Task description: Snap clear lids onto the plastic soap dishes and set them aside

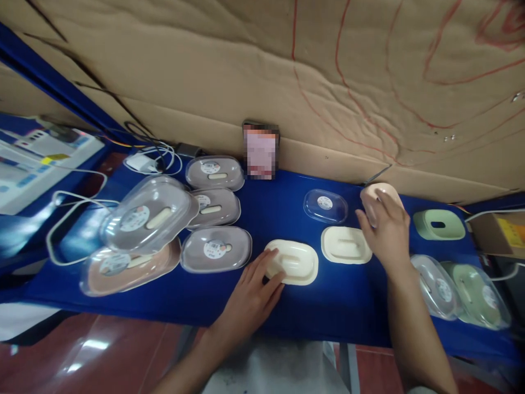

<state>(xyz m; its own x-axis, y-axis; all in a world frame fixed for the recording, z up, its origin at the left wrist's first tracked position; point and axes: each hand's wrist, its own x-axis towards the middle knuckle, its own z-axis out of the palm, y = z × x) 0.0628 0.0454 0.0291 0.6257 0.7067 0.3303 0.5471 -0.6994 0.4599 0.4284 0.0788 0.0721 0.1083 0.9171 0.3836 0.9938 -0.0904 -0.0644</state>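
Observation:
My left hand [256,282] grips the left end of a cream oval plastic dish [298,261] that has a raised ridge along its middle. A second cream dish [346,244] of the same kind lies to its right. At the back right, my right hand [385,232] is closed over a pink oval plastic container [373,198], whose near side is partly hidden by the fingers. A clear oval lid [326,205] with a round label lies left of that container. Further right stands a pale green container [438,224] with an oval slot.
Several lidded grey-mauve containers [216,249] fill the left side, some stacked on a pink one [139,273]. More clear-lidded containers [478,295] lie at the right front. A blurred upright box [260,150] leans against the cardboard wall [205,71]. Cables [164,156] lie at the back left.

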